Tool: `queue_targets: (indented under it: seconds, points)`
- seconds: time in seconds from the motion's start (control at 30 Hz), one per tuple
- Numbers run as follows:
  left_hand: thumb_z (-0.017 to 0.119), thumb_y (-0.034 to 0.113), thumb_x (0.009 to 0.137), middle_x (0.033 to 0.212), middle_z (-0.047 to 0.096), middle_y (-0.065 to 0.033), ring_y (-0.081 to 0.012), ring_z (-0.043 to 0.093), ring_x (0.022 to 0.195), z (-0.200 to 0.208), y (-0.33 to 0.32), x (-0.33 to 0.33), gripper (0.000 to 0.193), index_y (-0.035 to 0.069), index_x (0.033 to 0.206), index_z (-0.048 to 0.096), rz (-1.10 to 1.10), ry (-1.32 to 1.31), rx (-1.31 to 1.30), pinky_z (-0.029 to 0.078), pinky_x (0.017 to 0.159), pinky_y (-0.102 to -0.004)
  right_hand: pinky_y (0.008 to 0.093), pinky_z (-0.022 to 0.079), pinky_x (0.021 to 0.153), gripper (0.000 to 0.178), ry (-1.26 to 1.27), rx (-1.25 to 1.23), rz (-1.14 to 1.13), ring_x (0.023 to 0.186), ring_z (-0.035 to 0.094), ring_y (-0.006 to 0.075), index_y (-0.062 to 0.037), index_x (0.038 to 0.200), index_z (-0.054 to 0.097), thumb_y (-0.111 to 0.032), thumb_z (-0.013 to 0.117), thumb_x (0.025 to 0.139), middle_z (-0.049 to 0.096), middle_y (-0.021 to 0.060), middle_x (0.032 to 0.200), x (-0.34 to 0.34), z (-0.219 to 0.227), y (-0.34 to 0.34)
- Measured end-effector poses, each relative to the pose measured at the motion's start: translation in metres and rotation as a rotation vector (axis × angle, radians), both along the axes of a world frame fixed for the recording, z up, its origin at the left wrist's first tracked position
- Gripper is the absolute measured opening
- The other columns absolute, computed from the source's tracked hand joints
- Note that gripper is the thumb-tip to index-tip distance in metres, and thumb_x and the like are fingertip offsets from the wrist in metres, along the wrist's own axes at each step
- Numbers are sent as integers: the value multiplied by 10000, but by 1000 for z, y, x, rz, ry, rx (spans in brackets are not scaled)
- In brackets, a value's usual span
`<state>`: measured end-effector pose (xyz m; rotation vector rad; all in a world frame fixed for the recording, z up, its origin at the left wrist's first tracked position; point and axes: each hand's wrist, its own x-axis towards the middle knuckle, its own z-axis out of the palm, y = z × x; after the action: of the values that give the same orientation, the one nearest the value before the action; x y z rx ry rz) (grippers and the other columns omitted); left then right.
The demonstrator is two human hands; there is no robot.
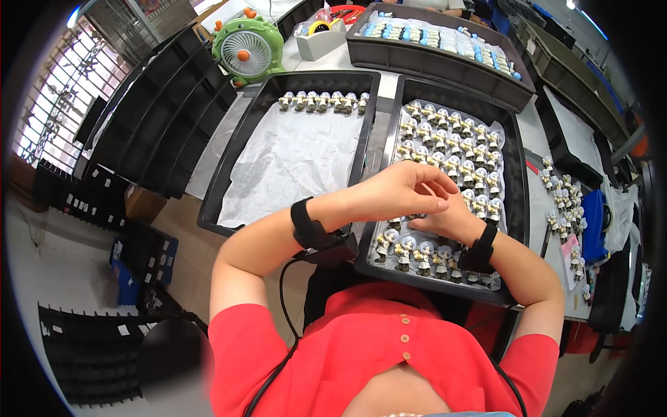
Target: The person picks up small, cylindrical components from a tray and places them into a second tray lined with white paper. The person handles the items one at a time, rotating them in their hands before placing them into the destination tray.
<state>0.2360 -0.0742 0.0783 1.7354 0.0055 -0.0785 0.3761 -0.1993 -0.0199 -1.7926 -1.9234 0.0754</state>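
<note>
Clock: read from the red shirt, with 12 straight ahead.
Near row: at 12, made up of figurines lined along the near end of the right tray.
Right hand: over that tray at 12, bent inward, fingertips partly hidden behind the left hand; grip out of sight, cannot tell if holding anything.
Left hand: stretched across to 12, over the same tray, fingers curled toward the thumb with a narrow gap; showing no figurine, though cannot rule one out.
Right tray: spread from 12 to 1, filled with rows of figurines up to the far end; partly covered by both hands.
Loose figurines: clustered at 2, beside the right tray.
Left tray: at 11, lined with white paper, bearing a single row of figurines along the far end.
Progress: seemingly early in the left tray, with one row done and the bare stretch of paper left; well filled in the right tray; direction of any transfer not readable.
Far edge: at 11, a green fan; at 12, a deep grey bin of blue-and-white pieces.
</note>
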Motion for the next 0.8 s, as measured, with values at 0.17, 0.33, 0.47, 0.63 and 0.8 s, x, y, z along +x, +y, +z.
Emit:
queue_targets:
  seconds: [0.17,0.33,0.47,0.63,0.8]
  points:
    - [637,133,862,1083,594,-62,-127,571,1002,-21,19,10,379,14,1211,549,153,-37,-223,454,860,-269,395,426,936,736,319,-186,-26,1107,500,360,11,1258,406,-165,742,628,476,238,1206,7,32,0]
    - [645,155,860,1267,443,-107,-167,539,1073,-29,27,9,545,37,1337,409,348,-35,-202,447,887,-289,387,376,999,750,294,138,-79,1170,457,324,-65,1320,383,-55,725,652,467,153,1237,5,66,1]
    - [667,182,848,1273,430,-159,-194,538,1069,-32,23,6,641,64,1386,337,315,-14,-209,444,913,-303,397,365,1017,821,304,208,-39,1204,439,315,-70,1364,351,-1,721,634,448,144,1292,5,60,4]
    - [662,137,845,1273,419,-226,-181,533,1065,-31,24,6,615,56,1373,357,266,14,-298,467,890,-306,401,367,1017,850,280,248,19,1202,441,324,-82,1386,334,14,718,633,439,150,1308,0,56,4]
    - [624,60,850,1229,477,-175,-164,559,1034,-28,21,8,555,51,1353,388,264,5,-299,480,878,-307,381,417,960,862,311,246,19,1189,460,295,-100,1404,312,5,718,650,437,135,1317,0,56,2]
